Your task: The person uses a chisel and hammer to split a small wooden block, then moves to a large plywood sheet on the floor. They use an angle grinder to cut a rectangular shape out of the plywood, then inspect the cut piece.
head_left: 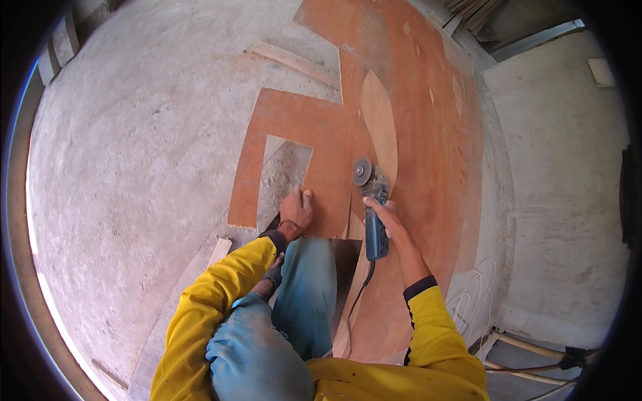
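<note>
My right hand [385, 212] holds a dark blue angle grinder [374, 224] with its disc [362, 171] toward the top of the view and its cord trailing down. Beneath it is a reddish-brown plywood sheet [438, 174] with a pale leaf-shaped patch [379, 120]. To the left, my left hand [296, 210] grips the edge of a notched plywood piece [257, 120] beside its rectangular cut-out, through which gritty concrete shows. My blue-trousered legs [301, 287] are bent below my hands.
A wooden strip [295, 65] lies on the concrete floor [127, 147] at the upper left. Loose white cable [478, 287] lies at the lower right beside a concrete slab [548, 200]. Bamboo poles [528, 344] show in the lower right corner, stacked timber [471, 15] at the top.
</note>
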Action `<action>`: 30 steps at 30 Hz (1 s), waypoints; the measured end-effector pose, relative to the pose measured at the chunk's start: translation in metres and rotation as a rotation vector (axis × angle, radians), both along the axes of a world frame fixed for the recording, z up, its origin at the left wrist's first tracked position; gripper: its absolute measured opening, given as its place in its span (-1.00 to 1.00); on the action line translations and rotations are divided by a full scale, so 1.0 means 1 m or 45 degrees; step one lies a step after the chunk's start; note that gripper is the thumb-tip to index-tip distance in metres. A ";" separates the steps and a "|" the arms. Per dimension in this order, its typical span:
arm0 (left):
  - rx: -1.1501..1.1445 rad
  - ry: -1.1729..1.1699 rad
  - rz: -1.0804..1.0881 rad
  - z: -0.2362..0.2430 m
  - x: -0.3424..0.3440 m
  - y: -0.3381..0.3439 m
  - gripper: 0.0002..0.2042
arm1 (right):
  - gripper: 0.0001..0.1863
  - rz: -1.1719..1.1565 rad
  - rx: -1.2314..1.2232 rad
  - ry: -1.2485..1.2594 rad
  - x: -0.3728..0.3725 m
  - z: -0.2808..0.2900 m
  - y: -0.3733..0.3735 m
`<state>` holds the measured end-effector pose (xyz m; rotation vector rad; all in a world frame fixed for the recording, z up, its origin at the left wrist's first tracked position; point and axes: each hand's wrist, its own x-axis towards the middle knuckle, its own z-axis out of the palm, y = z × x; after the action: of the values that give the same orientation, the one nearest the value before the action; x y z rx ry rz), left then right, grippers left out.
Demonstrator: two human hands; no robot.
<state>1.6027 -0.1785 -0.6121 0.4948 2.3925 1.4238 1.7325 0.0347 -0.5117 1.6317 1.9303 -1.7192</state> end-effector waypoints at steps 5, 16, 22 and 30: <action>0.000 0.019 0.018 -0.003 0.000 0.001 -0.67 | -0.54 0.000 -0.040 -0.037 0.009 -0.003 -0.003; -0.023 0.000 0.008 -0.005 0.000 0.001 -0.65 | -0.55 -0.011 -0.078 0.038 0.039 -0.025 -0.010; -0.053 -0.025 -0.016 -0.005 -0.001 0.000 -0.65 | -0.53 -0.016 -0.074 0.072 0.015 -0.022 0.006; -0.062 -0.032 -0.003 -0.007 -0.001 0.000 -0.66 | -0.52 -0.024 -0.071 0.069 -0.005 -0.020 0.016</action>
<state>1.6022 -0.1783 -0.6193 0.4641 2.3999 1.3589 1.7274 0.0510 -0.5321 1.6055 1.8778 -1.8251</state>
